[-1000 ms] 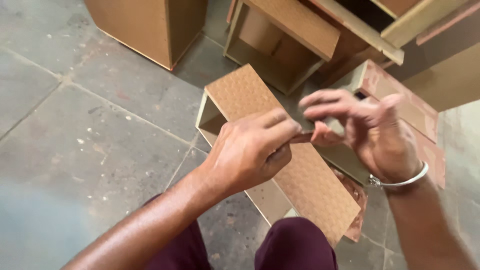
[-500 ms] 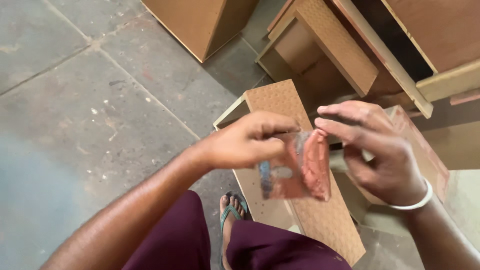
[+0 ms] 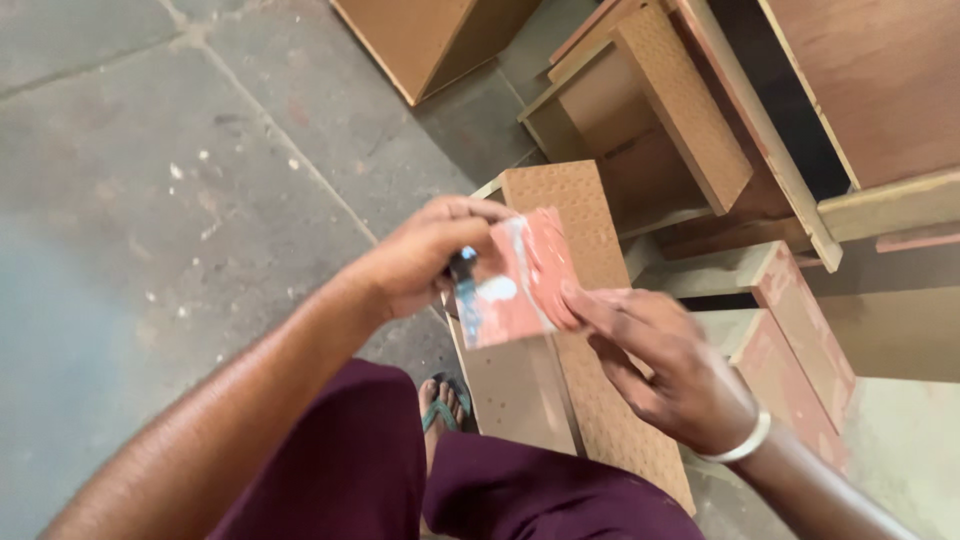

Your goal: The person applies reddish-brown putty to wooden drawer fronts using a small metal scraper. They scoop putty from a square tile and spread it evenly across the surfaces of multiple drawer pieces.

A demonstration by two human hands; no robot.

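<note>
while both hands meet over the lap, scene reads like this:
left hand: left hand (image 3: 425,262) curled shut around a small dark-handled tool (image 3: 464,275), fingers wrapped on the handle, blade partly hidden behind the sheet
right hand: right hand (image 3: 660,365) half open, fingertips (image 3: 580,300) pressed on the right edge of the sheet, pinching it; pale bangle (image 3: 738,448) on the wrist
held thing: reddish sheet (image 3: 520,280), squarish, smeared with white patches, held in the air between the two hands, tilted, just above the textured board
tool position: touching the left side of the sheet; cannot tell the blade shape
below hands: long textured board (image 3: 600,400) forms the top of a light wooden box-like piece (image 3: 510,385), running from the hands down toward the knees
legs: maroon trousers (image 3: 400,480), one foot in a green sandal (image 3: 440,405) on the floor, just beside the box
floor: grey concrete slabs (image 3: 150,180) with white specks
background: more brown boards and open wooden frames (image 3: 650,130) stacked top right, reddish-edged panels (image 3: 800,320) to the right of the right hand
</note>
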